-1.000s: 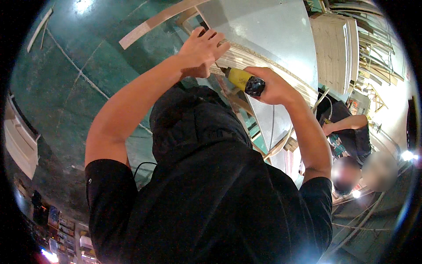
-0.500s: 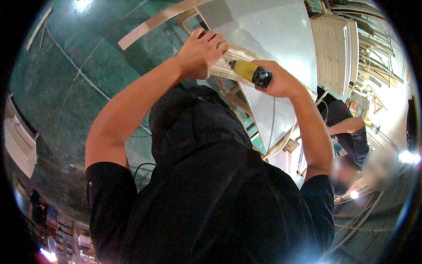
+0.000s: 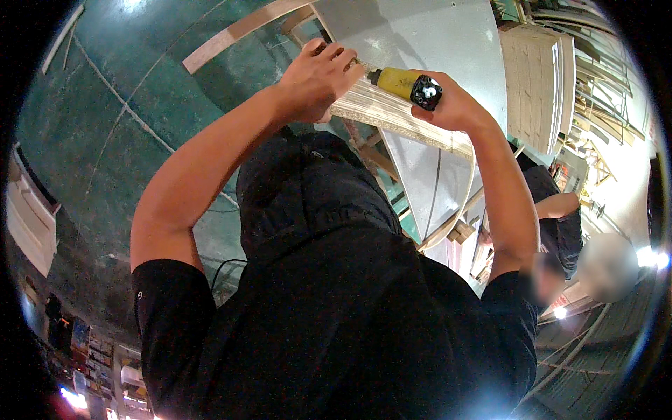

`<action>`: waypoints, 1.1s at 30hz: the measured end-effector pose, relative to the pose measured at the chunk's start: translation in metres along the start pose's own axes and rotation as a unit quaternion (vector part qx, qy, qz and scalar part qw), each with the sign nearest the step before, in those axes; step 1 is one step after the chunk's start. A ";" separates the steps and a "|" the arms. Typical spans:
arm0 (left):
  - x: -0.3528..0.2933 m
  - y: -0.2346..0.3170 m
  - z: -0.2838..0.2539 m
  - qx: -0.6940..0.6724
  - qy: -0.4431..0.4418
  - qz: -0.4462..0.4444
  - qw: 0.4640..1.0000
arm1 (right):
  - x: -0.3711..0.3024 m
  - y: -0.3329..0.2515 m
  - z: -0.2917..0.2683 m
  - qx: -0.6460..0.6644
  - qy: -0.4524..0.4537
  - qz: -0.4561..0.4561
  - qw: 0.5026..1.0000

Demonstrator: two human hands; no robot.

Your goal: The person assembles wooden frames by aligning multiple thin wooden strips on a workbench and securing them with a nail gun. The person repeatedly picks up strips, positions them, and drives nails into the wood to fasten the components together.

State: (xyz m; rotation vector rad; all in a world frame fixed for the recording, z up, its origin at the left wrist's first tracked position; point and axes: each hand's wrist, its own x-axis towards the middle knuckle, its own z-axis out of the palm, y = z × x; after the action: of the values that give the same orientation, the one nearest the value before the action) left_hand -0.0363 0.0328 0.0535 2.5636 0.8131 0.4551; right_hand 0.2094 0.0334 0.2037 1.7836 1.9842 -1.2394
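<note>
My right hand [image 3: 455, 101] is wrapped around a power tool [image 3: 399, 82] with a yellow body and a black end cap. The tool's narrow tip points left, toward my other hand, just above the upper edge of a wooden piece. That long wooden piece [image 3: 399, 120] looks layered and has rough, pale edges; it lies across a grey-topped table. At its left end my left hand [image 3: 318, 78] is closed over the wood, fingers curled on the far side and thumb on the near side. The tool's exact contact point is hard to make out.
The grey tabletop [image 3: 420, 35] spreads beyond the wood. A curved wooden strip [image 3: 241, 35] juts out at the far left over the green floor [image 3: 140, 91]. Stacked boards [image 3: 535, 87] stand to the right. Another person [image 3: 556, 210] is at the right, near wooden parts.
My right hand and the tool have shifted slightly up and right and turned, showing more of the black end cap. More of the wooden piece's near side shows. My left hand has moved slightly up and left.
</note>
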 end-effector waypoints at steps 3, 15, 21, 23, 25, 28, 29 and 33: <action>0.000 -0.001 0.004 0.016 0.009 0.001 1.000 | 0.000 -0.008 -0.004 -0.012 -0.009 0.015 1.000; 0.000 0.001 0.003 0.021 -0.006 -0.004 1.000 | 0.010 0.006 -0.005 -0.040 -0.066 0.034 0.996; 0.004 0.008 0.006 0.036 -0.059 -0.033 0.997 | -0.009 0.037 0.004 0.000 -0.031 -0.025 0.999; 0.011 0.012 0.004 0.037 -0.103 -0.057 0.992 | -0.029 0.048 0.003 -0.036 -0.043 0.009 0.998; 0.017 0.025 -0.006 0.066 -0.122 -0.072 0.988 | -0.050 0.084 0.002 -0.029 -0.076 0.059 0.995; 0.042 0.059 -0.002 0.064 -0.141 -0.052 0.987 | -0.093 0.122 0.006 -0.039 -0.065 0.095 0.993; 0.054 0.072 0.009 0.053 -0.126 -0.030 0.990 | -0.108 0.142 0.010 -0.041 -0.045 0.082 0.995; 0.119 0.129 0.049 0.070 -0.160 0.017 0.985 | -0.141 0.200 0.012 -0.047 -0.013 0.072 0.996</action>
State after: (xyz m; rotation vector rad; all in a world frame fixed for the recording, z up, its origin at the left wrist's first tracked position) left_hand 0.1373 -0.0058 0.0935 2.6840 0.7062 -0.0089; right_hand 0.4191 -0.0925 0.1977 1.8203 1.8323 -1.1005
